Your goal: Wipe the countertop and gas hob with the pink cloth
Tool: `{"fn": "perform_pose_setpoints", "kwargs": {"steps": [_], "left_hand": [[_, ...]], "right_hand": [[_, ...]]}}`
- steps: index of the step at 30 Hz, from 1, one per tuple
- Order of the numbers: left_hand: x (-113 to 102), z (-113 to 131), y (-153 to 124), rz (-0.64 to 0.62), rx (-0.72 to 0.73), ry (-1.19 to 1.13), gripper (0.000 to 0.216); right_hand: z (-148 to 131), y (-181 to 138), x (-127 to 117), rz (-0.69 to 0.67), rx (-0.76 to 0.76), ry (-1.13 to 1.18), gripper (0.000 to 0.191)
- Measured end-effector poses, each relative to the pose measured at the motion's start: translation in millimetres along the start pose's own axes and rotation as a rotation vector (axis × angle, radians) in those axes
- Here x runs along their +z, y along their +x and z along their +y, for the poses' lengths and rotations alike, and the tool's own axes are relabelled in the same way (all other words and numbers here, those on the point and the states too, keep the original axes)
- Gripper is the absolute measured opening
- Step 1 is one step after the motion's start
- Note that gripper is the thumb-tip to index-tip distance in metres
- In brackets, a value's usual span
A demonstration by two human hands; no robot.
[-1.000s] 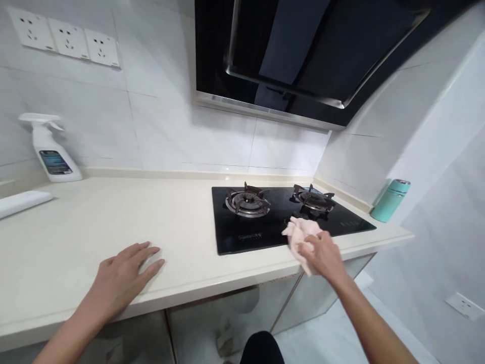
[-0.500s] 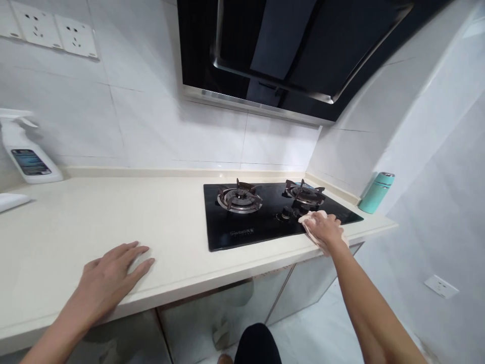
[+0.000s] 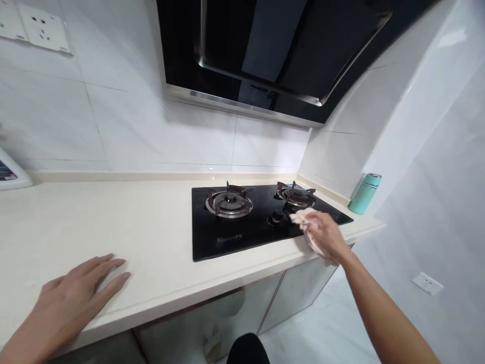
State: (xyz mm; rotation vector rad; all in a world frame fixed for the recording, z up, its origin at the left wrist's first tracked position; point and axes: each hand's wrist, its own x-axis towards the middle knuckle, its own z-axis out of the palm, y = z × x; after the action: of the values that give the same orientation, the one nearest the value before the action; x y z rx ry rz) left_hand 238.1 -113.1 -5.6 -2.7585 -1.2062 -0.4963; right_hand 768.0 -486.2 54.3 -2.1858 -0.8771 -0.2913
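My right hand (image 3: 326, 236) is closed on a crumpled pale pink cloth (image 3: 303, 217) and presses it onto the front right part of the black glass gas hob (image 3: 227, 235), just right of the two knobs (image 3: 276, 218). The hob has a left burner (image 3: 228, 202) and a right burner (image 3: 295, 194). My left hand (image 3: 71, 298) lies flat with fingers stretched out on the cream countertop (image 3: 132, 227), near its front edge, holding nothing.
A black range hood (image 3: 265, 50) hangs above the hob. A teal flask (image 3: 364, 193) stands at the counter's far right corner. A spray bottle (image 3: 9, 174) shows at the left edge, wall sockets (image 3: 41, 23) above it. White tiled walls surround the counter.
My right hand has carried the cloth from the hob's front edge toward the right burner, past the knobs. The view has swung right, so the spray bottle slid to the left edge.
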Motion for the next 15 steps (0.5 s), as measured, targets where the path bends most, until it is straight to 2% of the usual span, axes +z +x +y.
{"fn": "perform_pose_setpoints", "kwargs": {"steps": [2, 3, 4, 6, 8, 10, 12, 15], "left_hand": [[-2.4, 2.9, 0.9, -0.016, -0.052, -0.011, 0.063], [-3.6, 4.4, 1.5, -0.022, -0.081, -0.019, 0.064], [-4.7, 5.7, 2.0, -0.02, -0.105, -0.026, 0.065], [-6.6, 7.5, 2.6, 0.001, -0.124, -0.034, 0.066], [-8.3, 8.3, 2.4, 0.026, -0.127, -0.041, 0.066], [-10.7, 8.8, 2.1, 0.029, -0.125, -0.053, 0.065], [-13.3, 9.4, 2.3, 0.019, -0.13, -0.059, 0.067], [-15.6, 10.8, 3.7, 0.011, -0.146, -0.065, 0.066]], "right_hand": [[21.2, 33.4, -8.9, 0.126, 0.131, -0.102, 0.068], [29.4, 48.7, -8.8, 0.132, 0.172, -0.174, 0.076], [35.8, 61.7, -5.4, 0.1, 0.19, -0.247, 0.08], [44.1, 78.5, 8.3, -0.012, 0.179, -0.362, 0.073], [50.0, 83.7, 22.9, -0.097, 0.132, -0.407, 0.062], [58.9, 82.1, 28.6, -0.126, 0.115, -0.433, 0.059], [73.9, 78.4, 21.5, -0.133, 0.169, -0.471, 0.063], [102.9, 71.9, -3.0, -0.01, 0.362, -0.571, 0.064]]}}
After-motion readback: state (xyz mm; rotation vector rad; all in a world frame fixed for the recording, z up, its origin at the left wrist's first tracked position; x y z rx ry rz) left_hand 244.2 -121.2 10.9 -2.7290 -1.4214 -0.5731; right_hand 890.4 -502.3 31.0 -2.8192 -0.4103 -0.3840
